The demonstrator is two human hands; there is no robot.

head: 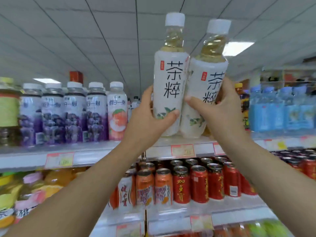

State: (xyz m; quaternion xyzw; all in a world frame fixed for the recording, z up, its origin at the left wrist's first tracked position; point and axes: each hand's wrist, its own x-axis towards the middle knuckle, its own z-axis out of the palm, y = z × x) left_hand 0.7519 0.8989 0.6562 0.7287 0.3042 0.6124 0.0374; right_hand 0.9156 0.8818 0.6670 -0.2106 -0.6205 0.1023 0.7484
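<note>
Two tea bottles at the top shelf, one per hand

Left hand [150,115]: wrapped round the lower half of the left bottle [171,79], thumb across the front over the leaf print, fingers curled behind. Right hand [220,108]: wrapped round the middle of the right bottle [205,74], thumb on the front label, fingers round the far side. Both grips closed and firm; nothing else held.

Bottle positions: both have white labels, white caps and pale yellow liquid showing in the necks. Left bottle upright; right bottle tilted, cap leaning right. Labels touch side by side. Bases are at the front edge of the top shelf [102,151], just above a price tag [182,150]. Cannot tell whether they rest on it or hang just over it.

Judgement: the step looks like setting the pair into the gap on the shelf. To do it well:
- Bring the right bottle upright first.
- Land both bases flat, labels facing out, then slide them back together.
- Grip low so the tall bottles do not tip.
- Let go one hand at a time.

Surroundings: purple-labelled bottles [53,115] and a peach-labelled bottle [117,113] stand to the left on the same shelf, and blue water bottles [280,113] to the right. Red cans [199,183] and orange cans [145,187] are on the shelf below; a dropped bottle would likely strike these.
</note>
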